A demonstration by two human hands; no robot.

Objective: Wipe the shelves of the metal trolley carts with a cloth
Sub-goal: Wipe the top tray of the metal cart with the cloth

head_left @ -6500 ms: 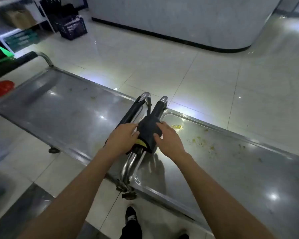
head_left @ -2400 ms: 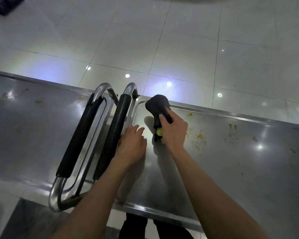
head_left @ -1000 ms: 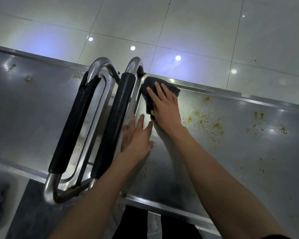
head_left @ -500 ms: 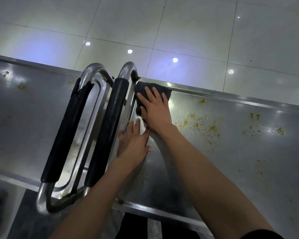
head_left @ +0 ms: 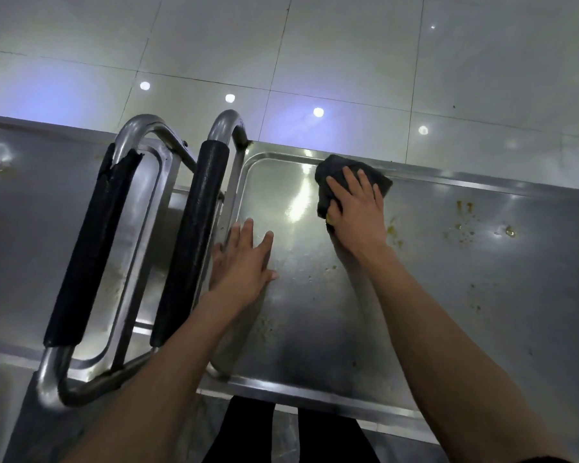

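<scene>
Two steel trolley carts stand end to end below me. On the right cart's top shelf point(head_left: 315, 329) my right hand point(head_left: 356, 210) presses a dark cloth point(head_left: 331, 177) flat against the steel near the far rim, fingers spread over it. A bit of yellow shows under the palm. My left hand point(head_left: 243, 262) rests flat on the same shelf near its left edge, fingers straight. Yellowish food specks point(head_left: 465, 225) dot the shelf to the right of the cloth.
The left cart's shelf point(head_left: 24, 228) lies to my left. Two handlebars with black foam grips point(head_left: 87, 242) point(head_left: 194, 235) stand between the shelves. Beyond the carts is glossy tiled floor point(head_left: 348, 55). My dark trouser legs point(head_left: 291, 436) show below the shelf's near rim.
My right hand has slid the cloth to the right along the far rim, away from the shelf's left corner. My left hand has stayed flat near the handlebar.
</scene>
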